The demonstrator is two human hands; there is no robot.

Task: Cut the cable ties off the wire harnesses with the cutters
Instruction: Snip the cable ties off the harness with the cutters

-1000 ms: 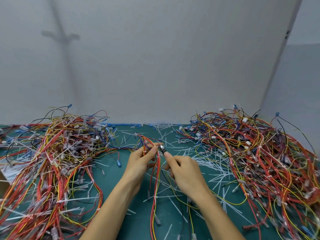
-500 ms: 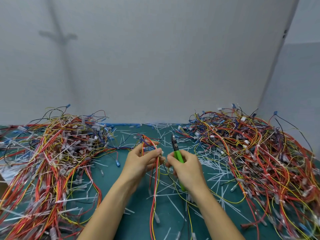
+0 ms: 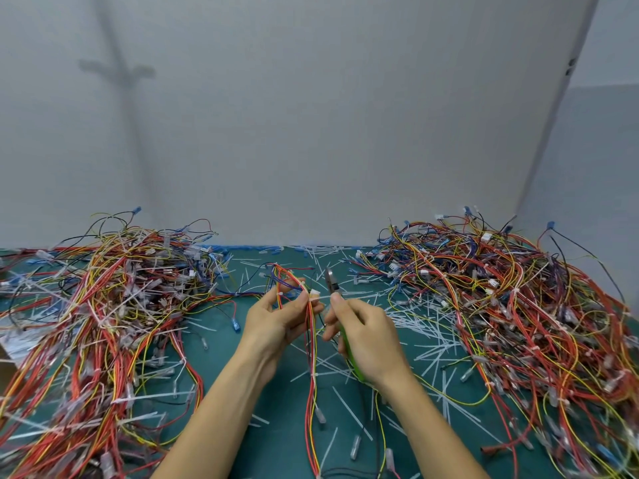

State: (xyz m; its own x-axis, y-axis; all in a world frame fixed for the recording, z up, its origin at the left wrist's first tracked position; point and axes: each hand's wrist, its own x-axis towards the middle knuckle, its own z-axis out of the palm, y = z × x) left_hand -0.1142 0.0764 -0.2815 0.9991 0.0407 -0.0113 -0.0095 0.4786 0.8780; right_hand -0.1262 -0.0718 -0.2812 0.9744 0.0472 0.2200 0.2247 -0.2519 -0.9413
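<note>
Back wall (image 3: 311, 133): plain pale grey, matte, no windows. Left part carries a soft shadow (image 3: 117, 69), a pole with a short crossbar. Right: second grey panel (image 3: 594, 174) meets the wall at a slanted seam, small dark fitting (image 3: 570, 68) on the edge. Bench top is a teal mat (image 3: 280, 440), with blue tape (image 3: 242, 244) along its back edge. Light even, diffuse.

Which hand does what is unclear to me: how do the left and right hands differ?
The left hand pinches a harness; the right hand grips the cutters. The left hand's harness trails toward the viewer; the right hand's cutters point away. Both hover above the mat.
</note>
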